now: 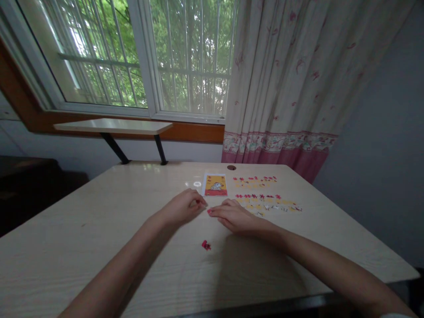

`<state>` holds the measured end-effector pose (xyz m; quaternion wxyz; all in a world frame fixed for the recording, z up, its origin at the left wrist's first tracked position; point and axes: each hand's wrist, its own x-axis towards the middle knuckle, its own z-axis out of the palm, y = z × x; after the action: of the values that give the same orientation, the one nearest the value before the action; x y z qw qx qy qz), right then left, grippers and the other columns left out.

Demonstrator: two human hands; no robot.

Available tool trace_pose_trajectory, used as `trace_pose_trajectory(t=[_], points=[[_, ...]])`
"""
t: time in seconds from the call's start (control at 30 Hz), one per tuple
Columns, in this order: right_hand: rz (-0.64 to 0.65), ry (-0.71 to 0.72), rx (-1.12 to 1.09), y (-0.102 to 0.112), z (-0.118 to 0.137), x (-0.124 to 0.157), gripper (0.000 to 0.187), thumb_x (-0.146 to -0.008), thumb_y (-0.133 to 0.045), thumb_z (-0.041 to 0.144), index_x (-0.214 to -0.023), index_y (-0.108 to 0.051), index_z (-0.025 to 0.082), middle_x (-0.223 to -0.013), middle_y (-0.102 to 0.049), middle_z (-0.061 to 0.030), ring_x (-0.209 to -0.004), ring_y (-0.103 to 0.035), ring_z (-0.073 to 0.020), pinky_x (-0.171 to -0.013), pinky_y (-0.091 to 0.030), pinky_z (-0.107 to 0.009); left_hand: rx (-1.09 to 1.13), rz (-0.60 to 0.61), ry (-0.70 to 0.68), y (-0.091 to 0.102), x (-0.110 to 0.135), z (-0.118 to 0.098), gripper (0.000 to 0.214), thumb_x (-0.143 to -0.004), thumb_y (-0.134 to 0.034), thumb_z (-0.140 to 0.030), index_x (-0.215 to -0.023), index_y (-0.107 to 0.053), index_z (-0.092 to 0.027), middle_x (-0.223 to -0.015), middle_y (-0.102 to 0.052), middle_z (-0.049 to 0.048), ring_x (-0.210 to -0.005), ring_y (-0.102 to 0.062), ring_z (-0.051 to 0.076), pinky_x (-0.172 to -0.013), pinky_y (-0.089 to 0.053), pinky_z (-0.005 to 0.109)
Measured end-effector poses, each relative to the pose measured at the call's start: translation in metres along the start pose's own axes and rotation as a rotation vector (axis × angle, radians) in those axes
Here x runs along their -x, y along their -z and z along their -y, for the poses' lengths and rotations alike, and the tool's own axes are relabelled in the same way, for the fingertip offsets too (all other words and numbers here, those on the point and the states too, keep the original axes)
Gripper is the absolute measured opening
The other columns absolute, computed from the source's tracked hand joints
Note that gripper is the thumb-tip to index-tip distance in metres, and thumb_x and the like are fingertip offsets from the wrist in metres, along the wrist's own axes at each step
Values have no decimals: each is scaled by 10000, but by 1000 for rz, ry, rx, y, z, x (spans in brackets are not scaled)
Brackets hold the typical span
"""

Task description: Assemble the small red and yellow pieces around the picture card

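Note:
My left hand (187, 206) is closed, thumb and fingertips together just below the picture card; what they hold, if anything, is too small to make out. From the right reaches my right hand (234, 215), its fingers pressed together with a small red puzzle piece (209, 212) at their tips. The two hands' fingertips nearly meet. A small pile of red puzzle pieces (206, 245) lies nearer me on the table. The card (215, 184) shows a white animal on yellow and red. Beyond my right hand, rows of red, yellow and white puzzle pieces (261, 196) are spread out, partly hidden by it.
The pale wooden table (132, 212) has a round cable hole (231, 168) near its back edge. At the back left stands a raised shelf (115, 126) on black legs. A barred window and a flowered curtain (281, 88) are behind the table.

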<state>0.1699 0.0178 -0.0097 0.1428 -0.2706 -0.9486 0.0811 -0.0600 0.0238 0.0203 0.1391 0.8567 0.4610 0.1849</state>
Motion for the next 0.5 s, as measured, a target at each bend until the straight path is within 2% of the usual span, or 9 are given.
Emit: trace_pose_trajectory(t=[0.1, 0.23, 0.37, 0.5], points=[[55, -2, 52, 0, -1, -2, 386, -949, -389, 235, -1306, -531, 202, -1326, -556, -57, -1099, -450, -217, -952, -355, -379, -28, 97, -27, 5, 8, -10, 219, -836, -518, -254, -866, -721, -179, -850, -688, 69, -830, -591, 192, -770, -453, 302], [74, -3, 84, 4, 1, 5, 332, -937, -426, 234, -1219, -599, 203, -1194, -626, -71, -1079, -463, -216, -950, -348, -376, 76, 172, -165, -1, 32, -23, 178, -847, -549, -248, -941, -694, -207, -925, -681, 51, -906, -585, 191, -833, -445, 317], [110, 38, 133, 10, 8, 21, 313, -903, -460, 154, -1169, -619, 192, -1089, -638, -89, -1012, -476, -215, -890, -368, -361, 137, 204, -223, -7, 57, -26, 173, -866, -569, -273, -991, -686, -242, -938, -648, 44, -934, -568, 187, -840, -438, 313], [131, 41, 168, 15, 15, 36, 321, -886, -464, 102, -1156, -617, 185, -1007, -626, -99, -940, -481, -203, -816, -382, -340, 85, 174, -222, -12, 69, -28, 159, -880, -554, -257, -953, -694, -249, -919, -618, 46, -907, -554, 185, -807, -435, 302]])
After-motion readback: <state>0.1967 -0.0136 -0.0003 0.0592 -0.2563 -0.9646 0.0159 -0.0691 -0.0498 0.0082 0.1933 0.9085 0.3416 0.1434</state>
